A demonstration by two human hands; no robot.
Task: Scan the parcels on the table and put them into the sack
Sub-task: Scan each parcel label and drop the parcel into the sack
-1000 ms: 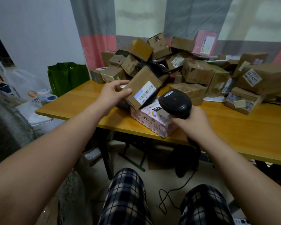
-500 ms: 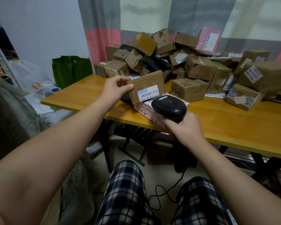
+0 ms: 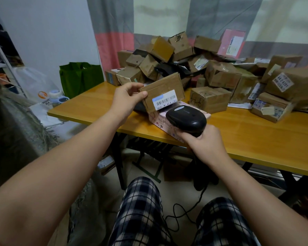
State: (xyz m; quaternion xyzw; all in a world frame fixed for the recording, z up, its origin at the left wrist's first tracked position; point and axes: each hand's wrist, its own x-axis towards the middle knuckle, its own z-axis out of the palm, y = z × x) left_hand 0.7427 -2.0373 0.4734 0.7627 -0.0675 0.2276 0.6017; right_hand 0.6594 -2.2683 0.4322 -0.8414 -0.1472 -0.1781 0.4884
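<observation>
Parcel [image 3: 163, 91] held above counter [image 3: 256, 135] edge, left hand [image 3: 126, 96] pinching its left end, long axis left-right — label [image 3: 164, 102] faces scanner [image 3: 186, 118] just below it, right hand [image 3: 205, 142] wrapped round its grip.

Heaped parcels [image 3: 219, 77] walling off the back of our table [image 3: 256, 137], pink box [image 3: 158, 119] crowding the near edge, bare wood open at right.

Dim, even indoor light; soft shadows, slight blur, wide-angle bending at edges.
</observation>
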